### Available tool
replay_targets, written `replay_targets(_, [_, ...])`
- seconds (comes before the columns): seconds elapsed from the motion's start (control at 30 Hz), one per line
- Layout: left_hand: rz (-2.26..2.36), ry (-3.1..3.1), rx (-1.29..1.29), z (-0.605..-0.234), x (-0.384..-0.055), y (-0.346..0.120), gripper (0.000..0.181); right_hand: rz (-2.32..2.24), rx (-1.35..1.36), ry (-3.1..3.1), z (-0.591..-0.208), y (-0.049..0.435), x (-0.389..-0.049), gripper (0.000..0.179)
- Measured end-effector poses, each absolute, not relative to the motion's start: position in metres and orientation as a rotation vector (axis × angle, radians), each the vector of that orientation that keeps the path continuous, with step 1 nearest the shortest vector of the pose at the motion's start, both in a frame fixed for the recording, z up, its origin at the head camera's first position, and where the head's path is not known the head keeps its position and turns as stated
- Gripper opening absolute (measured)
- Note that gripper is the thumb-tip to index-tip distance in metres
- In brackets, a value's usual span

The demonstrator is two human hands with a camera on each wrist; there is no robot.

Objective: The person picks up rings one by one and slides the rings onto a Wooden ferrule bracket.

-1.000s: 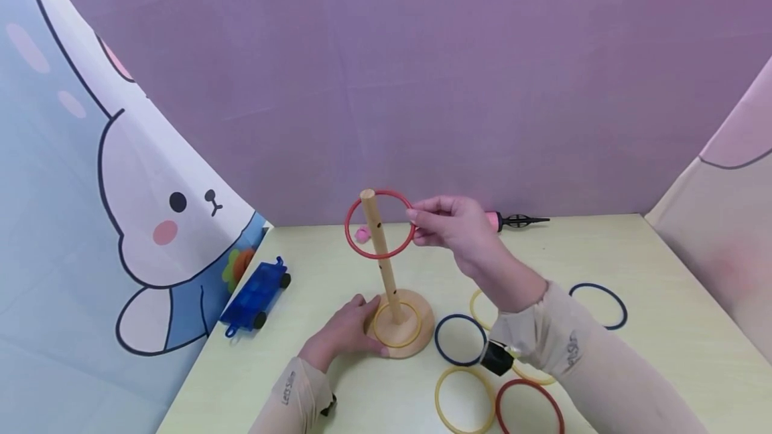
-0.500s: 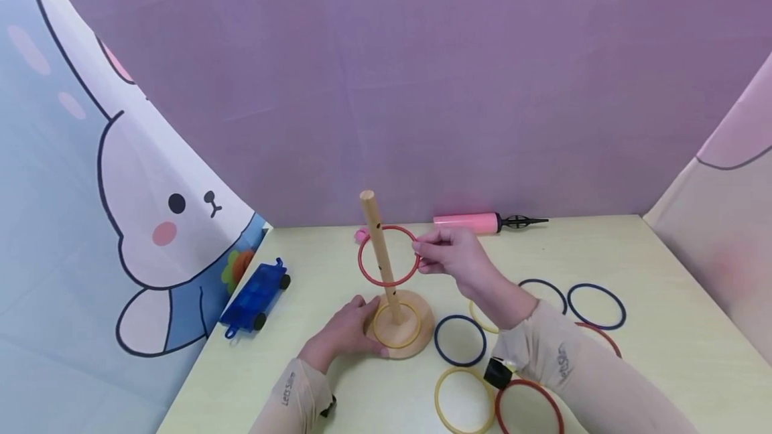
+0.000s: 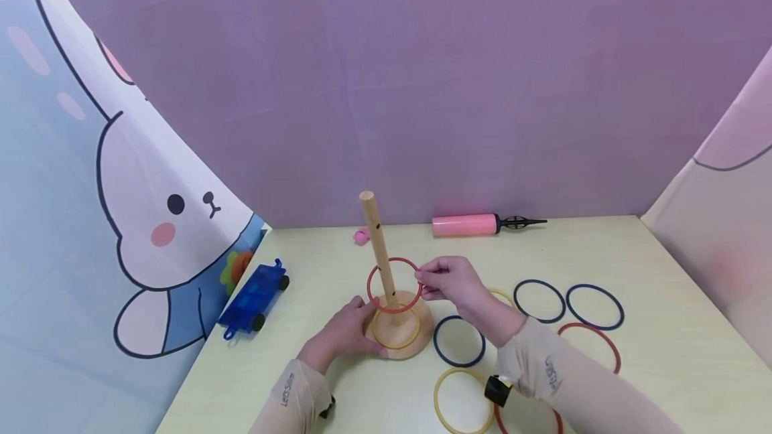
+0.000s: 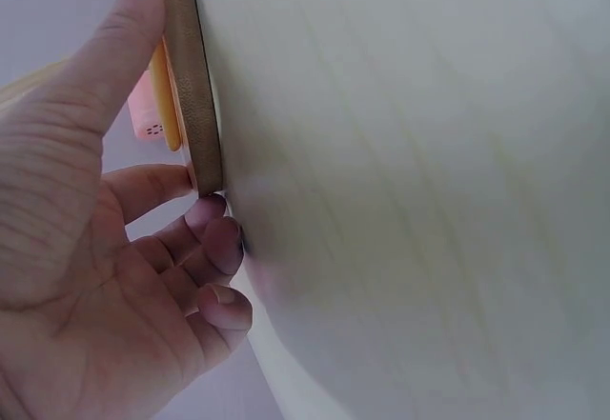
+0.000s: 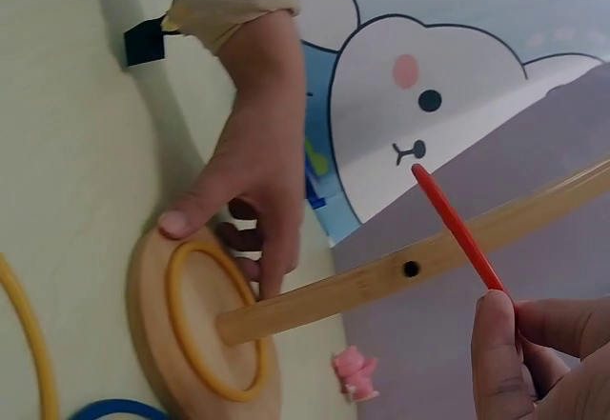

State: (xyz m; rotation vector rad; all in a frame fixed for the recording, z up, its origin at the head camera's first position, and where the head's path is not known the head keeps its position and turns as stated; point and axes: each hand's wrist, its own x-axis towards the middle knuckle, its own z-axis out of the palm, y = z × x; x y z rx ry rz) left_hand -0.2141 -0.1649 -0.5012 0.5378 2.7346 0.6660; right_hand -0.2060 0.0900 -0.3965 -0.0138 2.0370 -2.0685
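A wooden post [image 3: 378,240] rises from a round wooden base [image 3: 425,333] on the table. My left hand [image 3: 345,330] grips the rim of this base, thumb on top, as the left wrist view shows from close by. One yellow ring [image 3: 396,347] lies flat on the base around the post's foot. With thumb and fingertips my right hand [image 3: 452,280] pinches the right side of a red ring [image 3: 368,284]. That ring encircles the lower part of the post, held above the yellow one; the right wrist view shows it edge-on [image 5: 457,230].
Several loose rings lie at the right, among them a blue ring [image 3: 435,340], a yellow ring [image 3: 435,400] and a red ring [image 3: 618,353]. A pink pump [image 3: 464,225] and a small pink figure [image 3: 361,237] are at the back; a blue toy wagon [image 3: 253,297] stands left.
My right hand has lowered the red ring along the post, from near its top to its lower part. The left hand has stayed on the base.
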Motion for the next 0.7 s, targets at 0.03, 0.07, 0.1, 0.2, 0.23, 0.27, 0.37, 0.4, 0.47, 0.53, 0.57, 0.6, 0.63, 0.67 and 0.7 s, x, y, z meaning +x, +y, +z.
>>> replay_targets(0.03, [0.665, 2.736, 0.537, -0.502, -0.214, -0.165, 0.107, -2.064, -0.004, 2.036, -0.401, 0.089, -0.206, 0.017])
replay_targets(0.07, [0.665, 2.737, 0.536, -0.502, -0.214, -0.165, 0.107, -2.06, 0.01, 2.037, -0.405, 0.089, -0.207, 0.016])
replay_targets(0.1, [0.662, 2.738, 0.537, -0.503, -0.214, -0.165, 0.108, -2.054, 0.021, 2.039, -0.408, 0.088, -0.207, 0.016])
replay_targets(0.2, [0.665, 2.743, 0.538, -0.503, -0.214, -0.165, 0.107, -2.044, 0.052, 2.045, -0.419, 0.085, -0.207, 0.014])
replay_targets(0.23, [0.67, 2.743, 0.535, -0.503, -0.214, -0.165, 0.107, -2.038, 0.055, 2.054, -0.422, 0.085, -0.207, 0.014])
replay_targets(0.27, [0.673, 2.744, 0.531, -0.503, -0.213, -0.165, 0.106, -2.032, 0.06, 2.06, -0.425, 0.084, -0.206, 0.014])
replay_targets(0.37, [0.688, 2.743, 0.515, -0.502, -0.213, -0.165, 0.102, -2.019, 0.063, 2.079, -0.434, 0.081, -0.204, 0.013])
replay_targets(0.4, [0.694, 2.742, 0.512, -0.502, -0.212, -0.165, 0.101, -2.016, 0.068, 2.08, -0.437, 0.08, -0.204, 0.013])
replay_targets(0.47, [0.702, 2.739, 0.505, -0.502, -0.212, -0.165, 0.098, -2.018, 0.076, 2.078, -0.443, 0.078, -0.203, 0.012])
replay_targets(0.53, [0.712, 2.736, 0.512, -0.502, -0.212, -0.165, 0.098, -2.015, 0.085, 2.085, -0.45, 0.077, -0.202, 0.011])
replay_targets(0.57, [0.709, 2.737, 0.515, -0.501, -0.212, -0.165, 0.1, -2.014, 0.083, 2.092, -0.453, 0.077, -0.202, 0.011])
replay_targets(0.6, [0.704, 2.737, 0.516, -0.501, -0.212, -0.165, 0.102, -2.013, 0.089, 2.091, -0.457, 0.076, -0.202, 0.011])
replay_targets(0.63, [0.704, 2.735, 0.517, -0.501, -0.212, -0.165, 0.103, -2.012, 0.088, 2.093, -0.46, 0.076, -0.201, 0.012])
replay_targets(0.67, [0.704, 2.735, 0.52, -0.501, -0.211, -0.165, 0.106, -2.01, 0.089, 2.093, -0.464, 0.076, -0.201, 0.012])
replay_targets(0.7, [0.701, 2.736, 0.523, -0.501, -0.211, -0.165, 0.108, -2.009, 0.086, 2.095, -0.467, 0.075, -0.201, 0.013])
